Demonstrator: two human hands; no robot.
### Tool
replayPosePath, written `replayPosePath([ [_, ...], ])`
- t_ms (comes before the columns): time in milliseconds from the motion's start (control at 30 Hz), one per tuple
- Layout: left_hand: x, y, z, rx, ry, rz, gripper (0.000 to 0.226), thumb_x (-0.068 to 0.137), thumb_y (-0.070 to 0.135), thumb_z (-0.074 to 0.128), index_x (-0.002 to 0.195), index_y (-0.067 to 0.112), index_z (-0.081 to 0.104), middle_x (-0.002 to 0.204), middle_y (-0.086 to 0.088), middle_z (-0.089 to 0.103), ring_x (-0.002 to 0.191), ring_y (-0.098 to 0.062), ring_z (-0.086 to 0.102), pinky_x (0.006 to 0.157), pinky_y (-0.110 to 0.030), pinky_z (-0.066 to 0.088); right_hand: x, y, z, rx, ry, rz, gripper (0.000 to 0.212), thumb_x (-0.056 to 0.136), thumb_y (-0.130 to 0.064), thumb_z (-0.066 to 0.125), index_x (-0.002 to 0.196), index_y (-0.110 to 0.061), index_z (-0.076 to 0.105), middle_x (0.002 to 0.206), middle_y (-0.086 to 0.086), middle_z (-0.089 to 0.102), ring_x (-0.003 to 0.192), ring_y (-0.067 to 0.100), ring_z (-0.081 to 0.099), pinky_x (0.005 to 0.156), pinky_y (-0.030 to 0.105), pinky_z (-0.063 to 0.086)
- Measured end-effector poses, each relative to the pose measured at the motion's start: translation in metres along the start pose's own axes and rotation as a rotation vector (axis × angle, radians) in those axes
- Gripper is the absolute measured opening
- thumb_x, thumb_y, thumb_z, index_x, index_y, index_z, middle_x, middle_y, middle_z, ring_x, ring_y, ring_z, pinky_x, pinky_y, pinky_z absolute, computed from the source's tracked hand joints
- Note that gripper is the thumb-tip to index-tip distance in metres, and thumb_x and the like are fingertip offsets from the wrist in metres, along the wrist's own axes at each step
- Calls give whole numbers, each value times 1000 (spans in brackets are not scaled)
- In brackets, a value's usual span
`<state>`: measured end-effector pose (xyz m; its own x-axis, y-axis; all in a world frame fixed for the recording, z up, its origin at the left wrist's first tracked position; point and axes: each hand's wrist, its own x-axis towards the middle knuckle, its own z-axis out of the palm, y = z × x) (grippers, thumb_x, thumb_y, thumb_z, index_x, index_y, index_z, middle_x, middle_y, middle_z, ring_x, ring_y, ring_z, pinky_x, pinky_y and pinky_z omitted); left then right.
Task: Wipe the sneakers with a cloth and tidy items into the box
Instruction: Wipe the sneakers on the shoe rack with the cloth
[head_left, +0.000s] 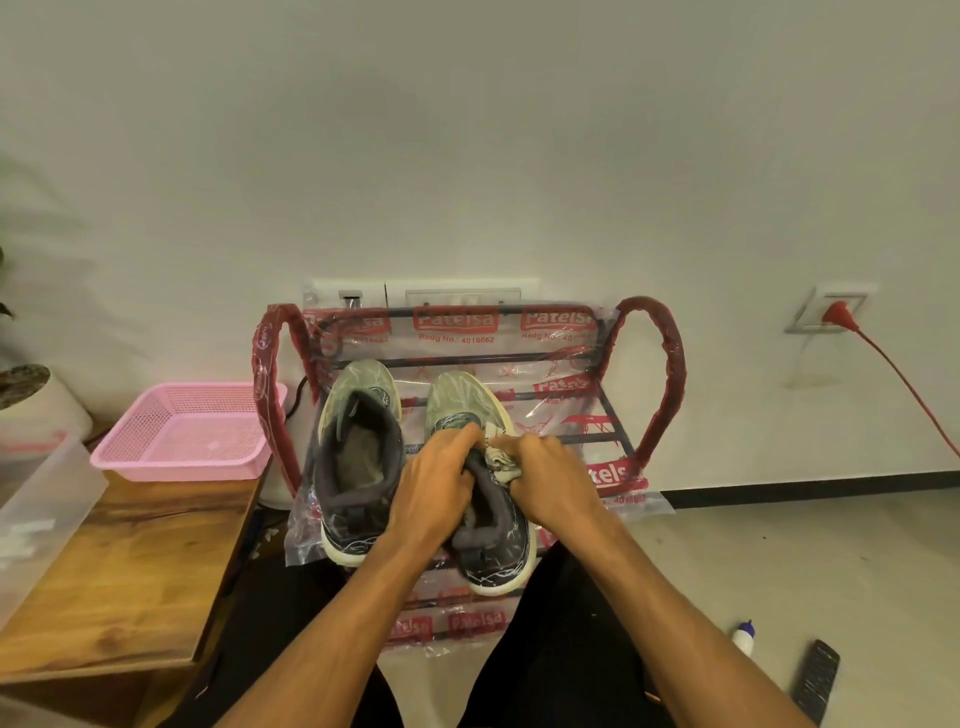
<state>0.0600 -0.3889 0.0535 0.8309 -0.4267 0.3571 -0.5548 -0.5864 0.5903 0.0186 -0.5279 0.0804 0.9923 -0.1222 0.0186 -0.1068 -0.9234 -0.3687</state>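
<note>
Our left hand (441, 483) curls round the collar of one sneaker (462, 400), steadying it on the rack (655, 374); our right hand (551, 478) pinches a bunched cloth (501, 458) against its outer side. Its long axis runs away from us, toe to the wall — so the wipe, we judge, should travel forward along it. The other sneaker (358, 415) stands just left, nearer the left hand; the box (52, 483) sits far left.

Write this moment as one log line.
phase: wiping | left hand: holds sneaker | right hand: grips cloth | other sneaker: on rack
</note>
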Motion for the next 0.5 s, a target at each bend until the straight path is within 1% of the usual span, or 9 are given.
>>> replayPosePath([
  [67,1,0,-1,99,-45,68,49,75,-7,58,116,21,60,115,3,62,112,-15,53,92,-34,46,-5,1,2,43,-6,14,55,86,-5,53,134,-31,57,109,7,70,103,29,63,82,39,52],
  [100,1,0,-2,162,-69,106,52,77,-5,59,122,21,60,122,3,62,121,-14,50,104,-31,39,-7,3,3,65,-4,23,55,86,-4,53,134,-31,57,108,7,71,101,28,64,82,40,53],
  [133,1,-1,-2,228,-96,148,53,80,-2,60,127,21,59,128,2,60,130,-14,44,114,-28,25,-8,5,4,90,-5,39,55,85,-3,52,133,-31,59,107,6,71,98,28,65,81,40,54],
  [200,1,1,-5,348,-170,218,54,86,7,59,137,20,51,140,1,52,142,-16,29,119,-28,0,-8,10,6,158,-1,74,59,82,1,51,131,-30,61,107,5,72,89,26,67,78,40,56],
  [233,1,2,-8,399,-214,233,55,89,13,57,142,19,45,146,1,47,144,-16,23,118,-29,-6,-8,12,4,201,5,98,59,81,3,51,129,-28,63,106,5,73,84,25,68,75,40,57],
  [300,2,5,-12,475,-299,231,57,94,23,52,148,18,35,153,1,36,147,-16,15,119,-30,-7,-6,14,0,277,22,138,48,83,2,53,120,-24,69,96,4,75,75,24,68,70,39,58],
  [367,3,9,-16,484,-379,196,57,98,28,45,151,18,26,157,2,28,147,-14,13,120,-30,-2,-2,16,-7,318,52,159,35,86,-1,56,108,-22,74,85,2,74,71,21,67,69,38,58],
  [433,3,15,-19,438,-449,130,55,100,33,35,152,18,24,158,1,24,147,-13,13,120,-30,1,2,17,-11,321,98,181,35,86,0,56,105,-22,75,83,0,73,73,18,66,70,37,57],
  [500,1,22,-23,403,-531,53,60,101,47,27,153,17,23,160,-1,19,147,-13,11,120,-32,1,6,20,-13,317,134,213,40,84,4,54,106,-23,75,84,0,72,73,17,65,68,34,55],
])
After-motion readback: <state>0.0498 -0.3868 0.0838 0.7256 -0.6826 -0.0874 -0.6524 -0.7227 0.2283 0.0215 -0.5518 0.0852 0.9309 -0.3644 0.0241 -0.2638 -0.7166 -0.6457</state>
